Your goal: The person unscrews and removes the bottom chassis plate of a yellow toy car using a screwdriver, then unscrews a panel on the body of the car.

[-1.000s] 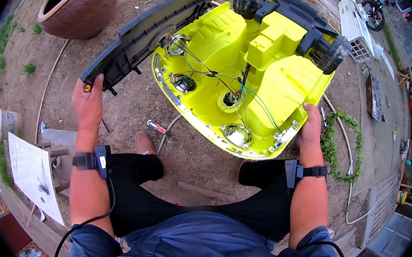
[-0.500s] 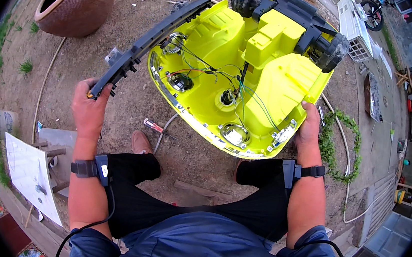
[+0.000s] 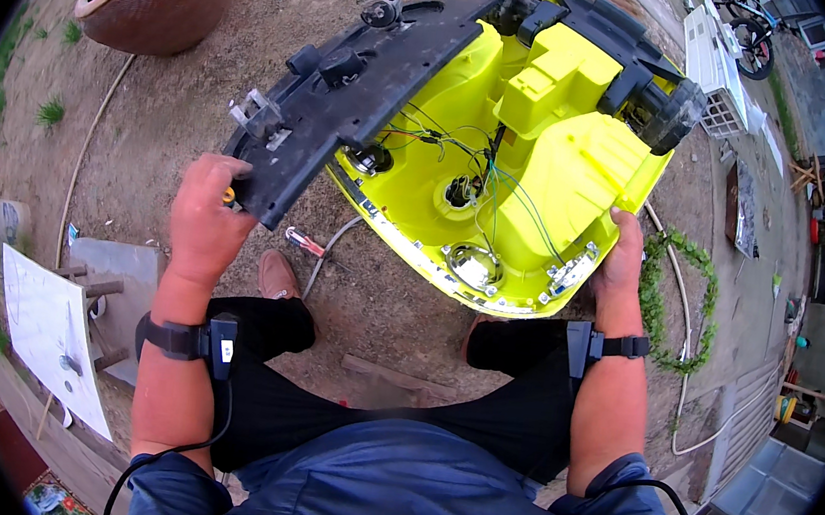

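An upturned yellow plastic ride-on car body (image 3: 572,174) lies before me, its hollow inside showing round lamps and thin wires (image 3: 435,139). My right hand (image 3: 622,254) grips its near right rim, thumb on top. With my left hand (image 3: 211,211) I hold the near corner of a black plastic base panel (image 3: 362,71), fingers closed around the edge. The panel is tilted over the left part of the body and hides some of its inside. Something small and orange-yellow (image 3: 229,197) shows by my left fingers. Black wheels (image 3: 671,114) sit at the body's far end.
A screwdriver (image 3: 305,241) lies on the dirt near my left shoe (image 3: 277,273). A large brown clay pot (image 3: 163,0) stands at the far left. Near left is a white board (image 3: 53,330). A hose (image 3: 93,143) and a green vine (image 3: 692,327) lie on the ground.
The black panel has swung over toward the right, its broad face now showing and covering the left lamps. My left hand moved right with it; the right hand stayed on the rim.
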A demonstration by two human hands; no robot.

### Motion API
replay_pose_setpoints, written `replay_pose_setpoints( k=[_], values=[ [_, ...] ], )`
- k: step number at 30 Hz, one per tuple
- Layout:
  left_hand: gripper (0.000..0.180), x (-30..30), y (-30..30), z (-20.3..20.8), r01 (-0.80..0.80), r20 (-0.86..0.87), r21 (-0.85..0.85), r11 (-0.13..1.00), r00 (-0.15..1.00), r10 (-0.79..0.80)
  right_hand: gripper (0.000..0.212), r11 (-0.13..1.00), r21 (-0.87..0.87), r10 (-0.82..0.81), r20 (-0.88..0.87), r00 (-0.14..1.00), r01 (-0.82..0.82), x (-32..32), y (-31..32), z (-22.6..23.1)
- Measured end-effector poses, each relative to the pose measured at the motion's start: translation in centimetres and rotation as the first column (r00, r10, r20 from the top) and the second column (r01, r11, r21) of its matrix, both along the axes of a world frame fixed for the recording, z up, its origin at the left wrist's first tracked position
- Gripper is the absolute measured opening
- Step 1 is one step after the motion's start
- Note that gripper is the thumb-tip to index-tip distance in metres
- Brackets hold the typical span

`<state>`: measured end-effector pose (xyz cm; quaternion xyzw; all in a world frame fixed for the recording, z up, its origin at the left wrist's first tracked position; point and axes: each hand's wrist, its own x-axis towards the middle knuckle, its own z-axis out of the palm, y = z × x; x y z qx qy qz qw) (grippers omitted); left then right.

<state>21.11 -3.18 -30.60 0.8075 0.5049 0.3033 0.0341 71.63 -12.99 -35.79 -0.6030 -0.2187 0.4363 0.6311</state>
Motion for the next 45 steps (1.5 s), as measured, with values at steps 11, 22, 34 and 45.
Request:
replay_pose_setpoints(
  k=[11,22,34,45],
  values=[
    [0.045,0.9,-0.8,0.8,0.075,-0.057,-0.131,0.989,0.995,-0.083,0.055,0.997,0.038,0.074,-0.035,0.997,-0.072,-0.9,0.4,1.3],
    [0.056,1.4,-1.8,2.3,0.141,0.024,-0.169,0.975,0.99,-0.139,0.054,0.998,0.039,0.057,-0.028,0.998,-0.056,-0.8,0.3,1.4],
    [0.038,1.7,-3.5,4.2,0.235,0.215,-0.037,0.971,0.951,-0.222,0.056,0.996,0.023,0.086,-0.029,0.996,-0.085,-0.8,0.4,0.7],
    [0.025,4.3,-5.1,4.6,0.396,0.318,0.118,0.911,0.854,-0.412,0.058,0.997,0.018,0.078,-0.038,0.996,-0.077,-1.1,-0.2,-0.3]
  ],
)
